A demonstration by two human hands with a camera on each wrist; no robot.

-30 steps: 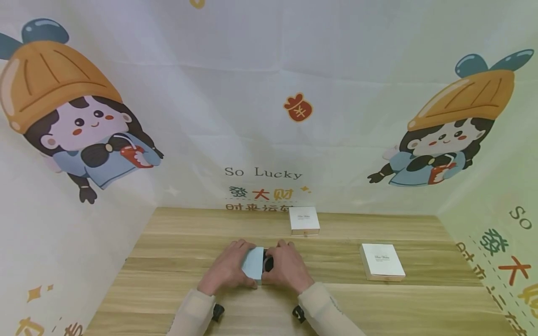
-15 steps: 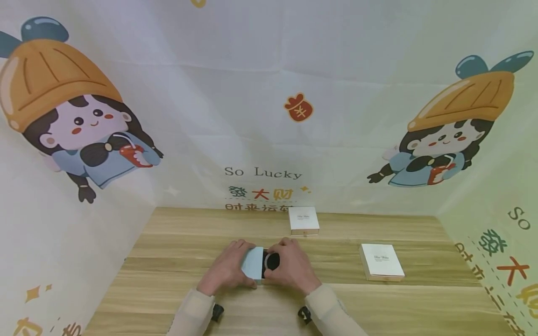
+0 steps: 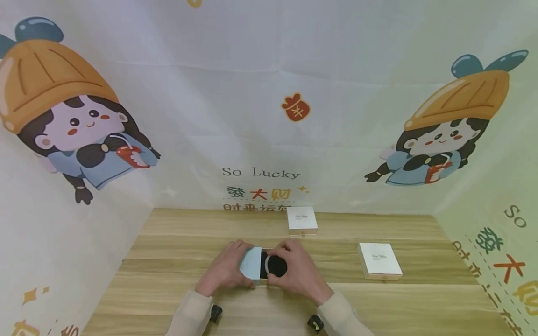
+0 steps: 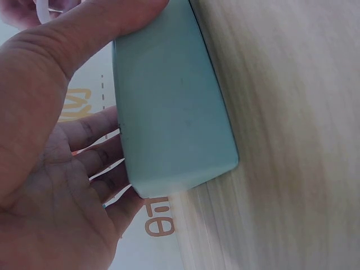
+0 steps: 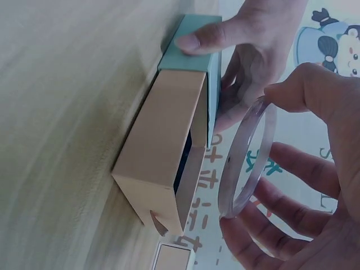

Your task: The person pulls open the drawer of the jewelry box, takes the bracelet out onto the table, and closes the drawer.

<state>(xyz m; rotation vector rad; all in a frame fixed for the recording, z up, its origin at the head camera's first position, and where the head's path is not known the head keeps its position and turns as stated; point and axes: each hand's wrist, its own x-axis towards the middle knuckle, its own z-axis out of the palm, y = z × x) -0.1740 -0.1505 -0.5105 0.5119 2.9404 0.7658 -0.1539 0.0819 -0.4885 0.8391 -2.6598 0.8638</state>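
A light teal drawer box (image 3: 251,262) lies on the wooden table in the head view. My left hand (image 3: 224,267) grips its sleeve, thumb on the near side and fingers on the far side. Out of the sleeve's right end sticks the beige drawer (image 5: 160,124), with dark lining inside and a small pull tab on its end. Thumb and fingers of my right hand (image 3: 300,269) pinch a pale translucent bangle (image 5: 232,169) by its edges. The bangle stands above the open drawer, whose black lining shows through its ring in the head view.
One white box (image 3: 302,219) with printed lettering stands at the table's back edge, behind the hands. Another white box (image 3: 380,259) lies to the right. A printed cloth backdrop (image 3: 269,116) encloses the back and sides of the wooden table (image 3: 189,228).
My right hand has shifted right and lifted with the bangle, so more of the ring and the dark lining shows. The left hand has kept its grip on the teal sleeve.
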